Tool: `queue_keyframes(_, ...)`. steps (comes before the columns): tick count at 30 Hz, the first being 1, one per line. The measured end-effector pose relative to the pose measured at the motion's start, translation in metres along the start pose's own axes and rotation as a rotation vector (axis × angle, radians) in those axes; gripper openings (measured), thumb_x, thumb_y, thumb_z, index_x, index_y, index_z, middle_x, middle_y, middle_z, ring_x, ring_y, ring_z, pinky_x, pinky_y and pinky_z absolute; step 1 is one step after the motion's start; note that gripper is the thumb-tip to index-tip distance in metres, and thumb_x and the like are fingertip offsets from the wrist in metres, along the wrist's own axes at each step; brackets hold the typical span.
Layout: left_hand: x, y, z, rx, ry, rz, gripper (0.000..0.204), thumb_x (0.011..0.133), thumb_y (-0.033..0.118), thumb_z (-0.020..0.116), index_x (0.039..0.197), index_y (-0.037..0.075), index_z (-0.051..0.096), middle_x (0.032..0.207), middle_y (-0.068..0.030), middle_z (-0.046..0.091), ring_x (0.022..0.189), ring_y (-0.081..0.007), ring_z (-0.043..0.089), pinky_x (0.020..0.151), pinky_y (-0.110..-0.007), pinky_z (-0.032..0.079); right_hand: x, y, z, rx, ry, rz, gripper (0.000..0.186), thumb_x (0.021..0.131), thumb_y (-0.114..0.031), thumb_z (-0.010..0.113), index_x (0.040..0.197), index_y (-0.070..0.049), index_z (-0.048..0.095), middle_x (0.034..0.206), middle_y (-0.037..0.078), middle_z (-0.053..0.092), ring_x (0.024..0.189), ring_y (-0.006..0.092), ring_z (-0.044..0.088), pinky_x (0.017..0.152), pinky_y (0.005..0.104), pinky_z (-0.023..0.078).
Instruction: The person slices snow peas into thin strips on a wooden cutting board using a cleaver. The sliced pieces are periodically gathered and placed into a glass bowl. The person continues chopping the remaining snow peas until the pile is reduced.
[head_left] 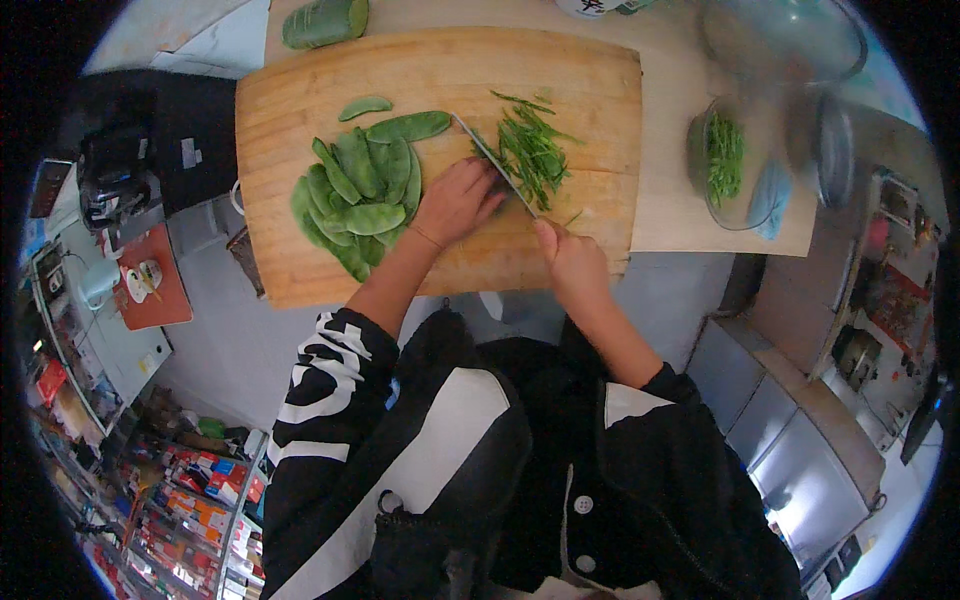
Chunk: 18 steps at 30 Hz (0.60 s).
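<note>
My right hand (572, 262) is wrapped round the handle of a kitchen knife (496, 163), its blade slanting up and left across the wooden cutting board (590, 75). Left of the blade, my left hand (462, 198) is closed with its fingers curled down on the board. A little green shows beside the fingertips; what they press is mostly hidden. Just right of the knife lies a loose heap of thin green shreds (533, 150). Whole flat green pea pods (365, 185) are piled on the board's left half, beside my left wrist.
A cut green cucumber-like vegetable (325, 22) lies behind the board. To the right, a clear glass bowl (745, 212) holds green shreds, with a blue cloth-like piece (768, 200) near it. A larger clear bowl (785, 40) stands farther back. Shelves (185, 510) of packages are at lower left.
</note>
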<state>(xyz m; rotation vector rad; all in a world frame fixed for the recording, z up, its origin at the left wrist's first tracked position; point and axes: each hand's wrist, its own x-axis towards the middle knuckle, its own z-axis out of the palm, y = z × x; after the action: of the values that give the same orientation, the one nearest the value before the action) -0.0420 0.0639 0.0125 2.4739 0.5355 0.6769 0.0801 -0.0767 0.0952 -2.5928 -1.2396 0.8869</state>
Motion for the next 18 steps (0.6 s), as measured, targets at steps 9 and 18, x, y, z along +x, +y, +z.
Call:
queue_keyframes(9, -0.008, 0.01, 0.0, -0.081, 0.0, -0.3, 0.031, 0.072, 0.014, 0.067, 0.099, 0.004, 0.055, 0.1, -0.0125, 0.053, 0.093, -0.0306, 0.051, 0.079, -0.037, 0.044, -0.013, 0.031, -0.025, 0.458, 0.11, 0.174, 0.06, 0.092, -0.045, 0.032, 0.061, 0.002, 0.055, 0.048, 0.012, 0.051, 0.044, 0.0231, 0.051, 0.046, 0.0354, 0.04)
queue_keyframes(18, -0.014, 0.036, 0.0, 0.079, 0.113, -0.473, 0.03, 0.069, 0.013, 0.068, 0.095, 0.005, 0.057, 0.092, -0.0105, 0.055, 0.087, -0.0296, 0.052, 0.075, -0.037, 0.041, -0.049, 0.028, -0.026, 0.346, -0.095, 0.234, 0.048, 0.092, -0.039, 0.036, 0.081, 0.002, 0.06, 0.067, 0.021, 0.059, 0.063, 0.0401, 0.057, 0.058, 0.0443, 0.043)
